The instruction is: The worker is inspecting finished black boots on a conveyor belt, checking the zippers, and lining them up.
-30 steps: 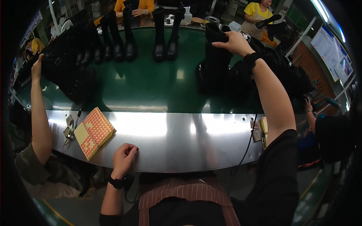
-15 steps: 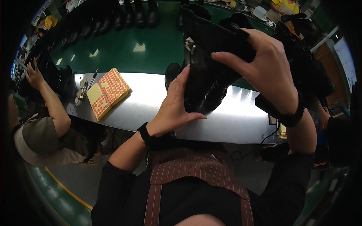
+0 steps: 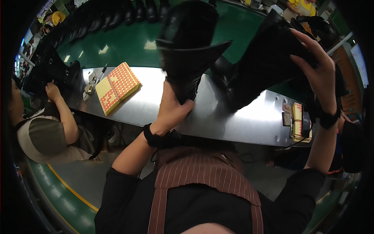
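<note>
While a banded yellow pack (image 3: 120, 85) dotted with orange lies on the steel bench (image 3: 148, 93) at left of frame, the left hand (image 3: 169, 111) at centre grasps one black boot (image 3: 183, 74) low down, thumb in front, other fingers mostly hidden. Right of centre, a second boot (image 3: 257, 58) slants over the bench, its upper end clasped by the right hand (image 3: 321, 74)'s fingers. Half a second ago both looked bunched together; now they are parted, so each can be handled singly.

A head-worn fisheye camera looks down and forward from near the metal bench (image 3: 145, 104).
</note>
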Tool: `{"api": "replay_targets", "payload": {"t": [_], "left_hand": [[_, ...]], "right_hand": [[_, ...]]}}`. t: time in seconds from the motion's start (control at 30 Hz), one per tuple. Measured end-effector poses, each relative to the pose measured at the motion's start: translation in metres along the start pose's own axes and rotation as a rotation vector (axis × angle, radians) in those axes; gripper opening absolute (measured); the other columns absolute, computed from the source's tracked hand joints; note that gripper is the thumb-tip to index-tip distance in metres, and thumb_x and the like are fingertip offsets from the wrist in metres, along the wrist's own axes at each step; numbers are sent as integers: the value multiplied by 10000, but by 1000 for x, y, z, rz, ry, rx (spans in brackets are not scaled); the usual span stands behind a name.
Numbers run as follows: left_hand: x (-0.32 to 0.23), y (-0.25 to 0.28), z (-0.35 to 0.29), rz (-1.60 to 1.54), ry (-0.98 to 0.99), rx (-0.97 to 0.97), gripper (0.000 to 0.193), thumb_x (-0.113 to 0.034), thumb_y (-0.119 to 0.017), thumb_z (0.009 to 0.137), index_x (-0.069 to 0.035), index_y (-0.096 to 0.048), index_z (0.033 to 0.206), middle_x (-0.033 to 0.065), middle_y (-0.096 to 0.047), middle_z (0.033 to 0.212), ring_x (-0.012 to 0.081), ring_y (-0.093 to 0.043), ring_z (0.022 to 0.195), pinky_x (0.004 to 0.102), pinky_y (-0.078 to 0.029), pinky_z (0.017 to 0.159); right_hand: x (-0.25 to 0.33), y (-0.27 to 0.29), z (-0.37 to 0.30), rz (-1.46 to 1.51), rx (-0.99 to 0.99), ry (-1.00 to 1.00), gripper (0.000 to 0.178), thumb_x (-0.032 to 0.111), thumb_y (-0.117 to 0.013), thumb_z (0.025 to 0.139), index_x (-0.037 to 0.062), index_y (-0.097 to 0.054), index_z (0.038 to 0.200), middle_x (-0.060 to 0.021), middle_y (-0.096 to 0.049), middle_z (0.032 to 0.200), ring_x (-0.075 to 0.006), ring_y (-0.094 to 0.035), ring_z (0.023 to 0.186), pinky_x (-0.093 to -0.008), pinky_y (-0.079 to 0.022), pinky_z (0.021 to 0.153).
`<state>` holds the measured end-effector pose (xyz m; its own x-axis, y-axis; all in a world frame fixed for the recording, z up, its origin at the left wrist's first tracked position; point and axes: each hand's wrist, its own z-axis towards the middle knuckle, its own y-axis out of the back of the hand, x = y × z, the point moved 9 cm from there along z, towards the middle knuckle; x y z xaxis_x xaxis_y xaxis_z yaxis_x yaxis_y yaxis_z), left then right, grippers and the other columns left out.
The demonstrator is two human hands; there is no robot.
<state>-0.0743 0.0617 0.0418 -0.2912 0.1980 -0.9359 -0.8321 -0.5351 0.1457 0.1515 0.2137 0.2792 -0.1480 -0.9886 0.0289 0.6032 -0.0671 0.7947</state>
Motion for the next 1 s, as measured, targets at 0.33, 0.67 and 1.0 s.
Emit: {"api": "replay_targets", "payload": {"t": [0.33, 0.67, 1.0], "left_hand": [[26, 18, -10, -438, 202, -84, 445, 59, -536, 742, 7, -537, 1184, 59, -623, 1052, 144, -586, 933, 277, -466, 836], [-156, 62, 0, 258, -794, -470, 1031, -99, -685, 648, 6, -114, 1500, 187, -331, 1461, 347, -379, 1324, 462, -242, 1138], [-232, 2, -15, 806, -648, 332, 367, -133, -695, 418, -165, -772, 775, -20, -413, 628, 239, -477, 781, 614, -264, 1104]], "right_hand": [[9, 37, -103, -109, -24, -211, 548, -58, -720, 767, 46, -603, 1292, -96, -641, 1261, -213, -597, 1079, -334, -467, 957], [88, 42, -86, -344, -223, -138, 346, 26, -721, 795, 5, -657, 1134, -123, -670, 1089, -277, -608, 977, -371, -476, 848], [51, -106, -41, 796, -205, -547, 510, 123, -741, 819, 33, -561, 1287, -109, -646, 1060, -141, -605, 746, -268, -484, 694]]}}
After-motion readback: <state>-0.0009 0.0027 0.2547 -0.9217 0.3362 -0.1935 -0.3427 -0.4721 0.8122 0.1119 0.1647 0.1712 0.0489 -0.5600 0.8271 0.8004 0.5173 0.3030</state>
